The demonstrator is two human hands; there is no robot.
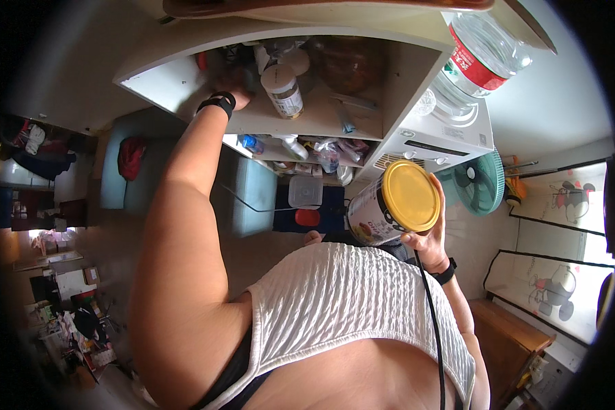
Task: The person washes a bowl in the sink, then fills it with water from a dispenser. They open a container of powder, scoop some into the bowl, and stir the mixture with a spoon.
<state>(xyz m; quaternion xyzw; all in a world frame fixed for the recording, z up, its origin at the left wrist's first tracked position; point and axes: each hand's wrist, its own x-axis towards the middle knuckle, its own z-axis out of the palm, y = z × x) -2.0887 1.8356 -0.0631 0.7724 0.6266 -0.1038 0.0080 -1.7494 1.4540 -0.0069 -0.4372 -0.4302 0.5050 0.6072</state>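
My right hand [434, 225] grips a large round canister [371, 211] with a yellow plastic lid [415, 197], held tilted in front of my chest. Up in a white shelf compartment [315, 120], my left hand [242, 96] reaches toward the back left corner. Its fingers are in shadow and blurred, so what they touch is unclear. Just right of that hand stands a clear jar [282, 92] with a pale lid and a label. Behind the jar are another pale-lidded container [294, 62] and a large reddish-brown bagged item [346, 64].
A big water bottle [479, 66] sits on a white dispenser [441, 138] to the right, near a green fan [476, 182]. The lower shelf holds bottles and plastic bags [328, 154]. On the floor are a clear plastic box [305, 191] and a red container [307, 217].
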